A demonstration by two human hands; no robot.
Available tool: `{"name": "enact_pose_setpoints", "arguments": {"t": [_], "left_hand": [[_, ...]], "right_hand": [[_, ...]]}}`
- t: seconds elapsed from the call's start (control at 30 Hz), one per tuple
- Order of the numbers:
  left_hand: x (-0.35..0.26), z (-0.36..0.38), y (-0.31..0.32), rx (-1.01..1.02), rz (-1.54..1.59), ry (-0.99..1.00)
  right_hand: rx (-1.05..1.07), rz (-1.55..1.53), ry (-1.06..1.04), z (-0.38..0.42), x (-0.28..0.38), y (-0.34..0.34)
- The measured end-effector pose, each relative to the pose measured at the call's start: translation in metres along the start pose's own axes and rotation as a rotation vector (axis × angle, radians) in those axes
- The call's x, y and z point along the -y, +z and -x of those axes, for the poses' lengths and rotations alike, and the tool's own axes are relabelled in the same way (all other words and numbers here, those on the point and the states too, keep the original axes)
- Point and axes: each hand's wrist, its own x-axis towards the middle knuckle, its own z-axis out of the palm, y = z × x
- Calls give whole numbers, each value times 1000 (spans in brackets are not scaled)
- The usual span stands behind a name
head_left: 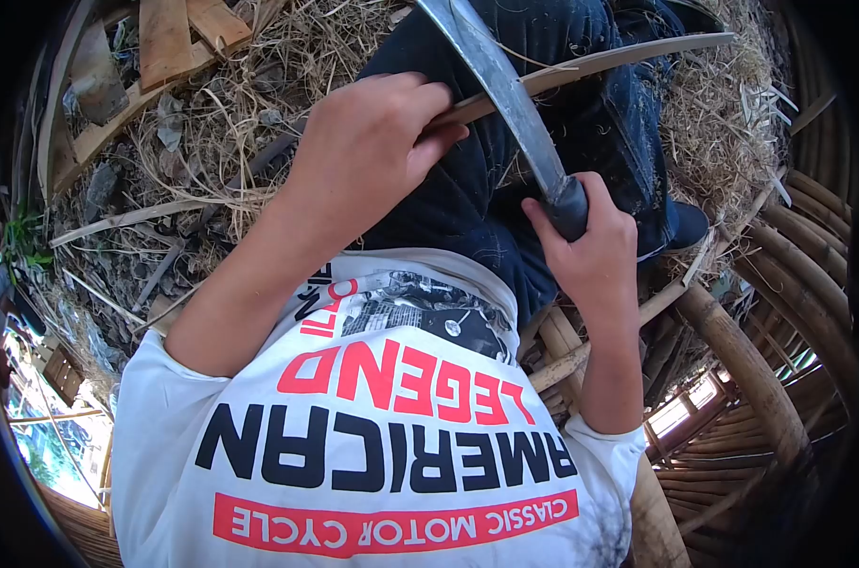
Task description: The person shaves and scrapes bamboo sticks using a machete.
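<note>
My left hand (pixel 377 133) pinches one end of a thin, flat bamboo strip (pixel 628 57) between thumb and fingers. The strip runs off to the right over my legs, slightly bowed. My right hand (pixel 595 237) is wrapped round the dark handle of a machete (pixel 491 71) with a long grey, slightly curved blade. That blade slants up and left, its upper end cut off by the frame edge. It crosses over the strip a little right of my left fingers.
Dark jeans (pixel 458 170) with shavings on them lie under both hands. Dry fibres and shavings (pixel 732 133) cover the ground. Wood pieces (pixel 164 43) lie at upper left. Bamboo poles (pixel 746 369) stand at right, and a dark shoe (pixel 687 225) shows beside my right hand.
</note>
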Motion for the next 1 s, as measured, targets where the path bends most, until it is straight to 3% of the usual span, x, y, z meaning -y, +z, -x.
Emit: {"name": "enact_pose_setpoints", "arguments": {"t": [0.07,0.2,0.3,0.37,0.7,0.87,1.0], "left_hand": [[0,0,3,-47,1,42],[0,0,1,-8,-30,49],[2,-2,1,-44,25,45],[5,0,-2,-8,74,20],[3,1,-7,-18,93,66],[-7,4,-23,48,49,28],[-14,3,-25,-15,-10,-12]], "right_hand": [[45,150,-13,-5,-6,-5],[66,158,32,-2,-8,-17],[13,298,-30,-4,-22,-27],[-20,332,44,-5,-29,-38],[-55,218,-58,5,-31,-38],[-55,163,-107,9,-33,-34],[-76,126,-173,10,-25,-36]]}}
